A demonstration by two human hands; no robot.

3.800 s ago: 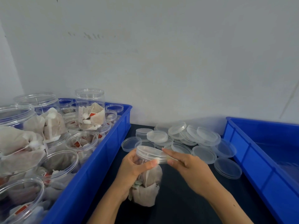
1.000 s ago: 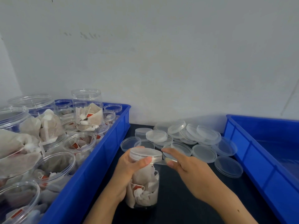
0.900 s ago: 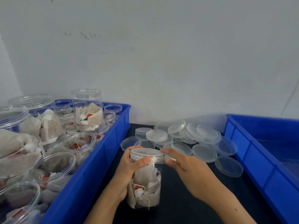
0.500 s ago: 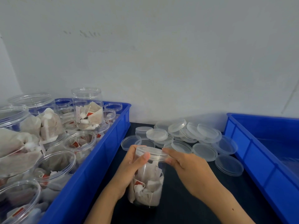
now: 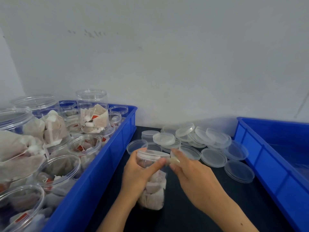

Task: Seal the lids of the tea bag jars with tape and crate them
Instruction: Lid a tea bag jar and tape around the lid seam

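Note:
A clear jar of tea bags (image 5: 154, 190) stands tilted on the dark table between two crates. Its clear lid (image 5: 150, 154) is on top. My left hand (image 5: 138, 173) wraps the jar's upper part, thumb pressed across the neck just under the lid. My right hand (image 5: 192, 174) is at the lid's right edge, fingertips pinched on a small pale translucent strip that looks like tape (image 5: 173, 160), touching the rim. No tape roll is visible.
A blue crate (image 5: 117, 148) on the left holds several open jars of tea bags (image 5: 85, 144). A second blue crate (image 5: 267, 166) on the right looks empty. Several loose clear lids (image 5: 212, 139) lie piled on the dark table (image 5: 192, 215) behind the jar, against the white wall.
The jar has tipped over more in my left hand, and my left thumb has slid across its neck. My right fingertips have stayed at the lid's right edge, pinching the strip.

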